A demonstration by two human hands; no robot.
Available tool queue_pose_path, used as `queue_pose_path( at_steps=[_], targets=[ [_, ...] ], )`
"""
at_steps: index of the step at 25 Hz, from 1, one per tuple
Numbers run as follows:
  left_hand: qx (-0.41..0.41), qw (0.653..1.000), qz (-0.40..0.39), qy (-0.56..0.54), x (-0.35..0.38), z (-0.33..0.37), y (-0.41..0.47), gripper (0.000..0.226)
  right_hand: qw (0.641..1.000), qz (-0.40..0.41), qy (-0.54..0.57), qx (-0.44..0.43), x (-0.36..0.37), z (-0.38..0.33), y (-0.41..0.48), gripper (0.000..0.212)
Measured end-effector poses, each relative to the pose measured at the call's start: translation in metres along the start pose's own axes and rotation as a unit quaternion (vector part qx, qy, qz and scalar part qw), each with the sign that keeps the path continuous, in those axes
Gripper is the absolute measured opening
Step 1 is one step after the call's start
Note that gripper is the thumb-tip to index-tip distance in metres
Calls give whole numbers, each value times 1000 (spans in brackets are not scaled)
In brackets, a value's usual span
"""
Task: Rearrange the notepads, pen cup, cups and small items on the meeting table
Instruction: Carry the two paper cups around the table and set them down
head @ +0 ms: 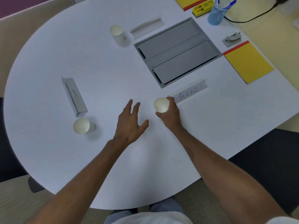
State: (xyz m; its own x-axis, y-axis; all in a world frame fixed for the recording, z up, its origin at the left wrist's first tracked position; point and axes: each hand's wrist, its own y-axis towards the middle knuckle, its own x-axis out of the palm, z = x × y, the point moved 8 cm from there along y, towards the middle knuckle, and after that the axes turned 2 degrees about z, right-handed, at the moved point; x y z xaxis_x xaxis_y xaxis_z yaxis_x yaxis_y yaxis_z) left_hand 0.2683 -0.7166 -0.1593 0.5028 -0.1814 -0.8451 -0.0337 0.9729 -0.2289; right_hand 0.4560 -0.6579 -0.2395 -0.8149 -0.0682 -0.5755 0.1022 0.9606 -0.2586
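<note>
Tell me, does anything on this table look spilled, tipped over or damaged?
Nothing stands out. The three paper cups are upright, one held by the right hand. No spill shows on the table.

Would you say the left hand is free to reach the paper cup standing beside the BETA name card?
Probably yes. The left hand is open and empty, and only bare table lies between it and the paper cup; the BETA name card sits behind that path.

White rounded worktop (pixel 113 159) with grey cable hatch (pixel 176 52). On it: paper cups (pixel 81 126) (pixel 116 33), name cards (pixel 74 96) (pixel 191 91) (pixel 146 26), yellow notepads (pixel 248 62) (pixel 191 2), blue pen cup (pixel 216 13), yellow block (pixel 203 8), grey stapler-like item (pixel 232 39).
</note>
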Motion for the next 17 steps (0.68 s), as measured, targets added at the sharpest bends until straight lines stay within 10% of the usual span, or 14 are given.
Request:
queue_pose_path(
  at_steps=[17],
  targets=[
    [-24,999,1,-47,-11,13,-16,79,1000,7,19,17,-18,21,-34,89]
  ],
)
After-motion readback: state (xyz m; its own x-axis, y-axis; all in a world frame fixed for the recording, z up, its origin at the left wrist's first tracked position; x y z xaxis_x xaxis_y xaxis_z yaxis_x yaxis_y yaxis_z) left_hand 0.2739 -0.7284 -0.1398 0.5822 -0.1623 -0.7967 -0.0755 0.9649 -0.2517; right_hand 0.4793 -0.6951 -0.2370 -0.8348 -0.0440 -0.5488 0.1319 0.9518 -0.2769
